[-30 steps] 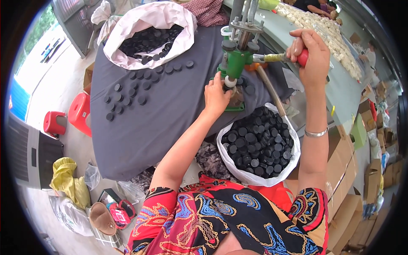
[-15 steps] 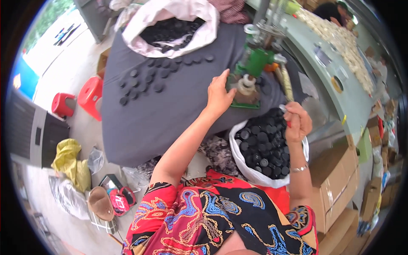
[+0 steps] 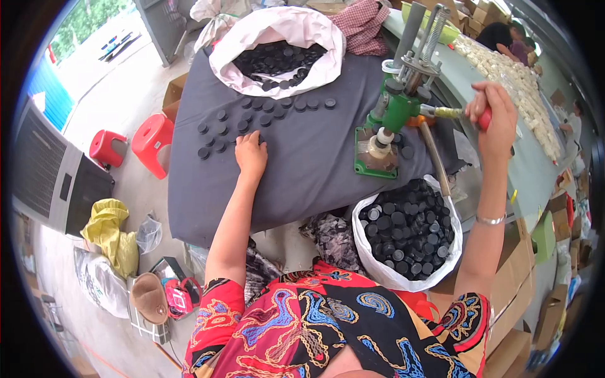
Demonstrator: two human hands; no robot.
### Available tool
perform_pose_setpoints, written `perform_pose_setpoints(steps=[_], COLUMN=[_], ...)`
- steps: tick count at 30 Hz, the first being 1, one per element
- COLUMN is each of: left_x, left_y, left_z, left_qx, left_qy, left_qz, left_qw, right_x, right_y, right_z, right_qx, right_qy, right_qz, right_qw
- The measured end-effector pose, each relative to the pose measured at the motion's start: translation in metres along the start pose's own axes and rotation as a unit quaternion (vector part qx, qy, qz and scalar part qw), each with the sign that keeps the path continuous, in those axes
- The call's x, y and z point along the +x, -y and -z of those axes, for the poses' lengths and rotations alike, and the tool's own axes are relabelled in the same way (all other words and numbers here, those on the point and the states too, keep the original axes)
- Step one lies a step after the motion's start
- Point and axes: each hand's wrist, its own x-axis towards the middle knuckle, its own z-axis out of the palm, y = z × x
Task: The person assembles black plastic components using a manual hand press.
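Note:
My left hand (image 3: 251,156) reaches onto the dark cloth-covered table, its fingers bunched over a black round cap (image 3: 261,138) at the near side of a loose group of such caps. To the right stands a green hand press (image 3: 398,113) on a square base, a pale round piece (image 3: 382,136) under its ram. My right hand (image 3: 496,120) is closed around the red knob (image 3: 484,118) of a lever at the press's right side. The press and my left hand are well apart.
An open white sack (image 3: 217,63) of black caps lies at the table's far side. Another white bag (image 3: 362,252) of caps sits at the near right edge. Red stools (image 3: 153,142) stand left, cardboard boxes (image 3: 504,277) right. Other people (image 3: 495,38) are at a far table.
My left hand has moved left from the press base to the loose caps. My right hand has risen and moved right with the lever knob. The view has shifted slightly.

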Motion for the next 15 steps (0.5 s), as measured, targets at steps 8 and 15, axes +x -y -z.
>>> perform_pose_setpoints(steps=[8, 15], left_x=[-0.005, -0.012], left_y=[-0.133, -0.224], left_z=[0.007, -0.026], left_qx=[-0.281, -0.33], left_qy=[0.049, 0.138], left_qz=[-0.042, -0.102], left_qw=[0.958, 0.928], right_x=[0.022, 0.023], right_y=[-0.001, -0.002], right_z=[0.004, -0.001], right_qx=[0.011, 0.012], right_qy=[0.004, 0.008], right_qz=[0.011, 0.01], right_qw=[1.0, 1.0])
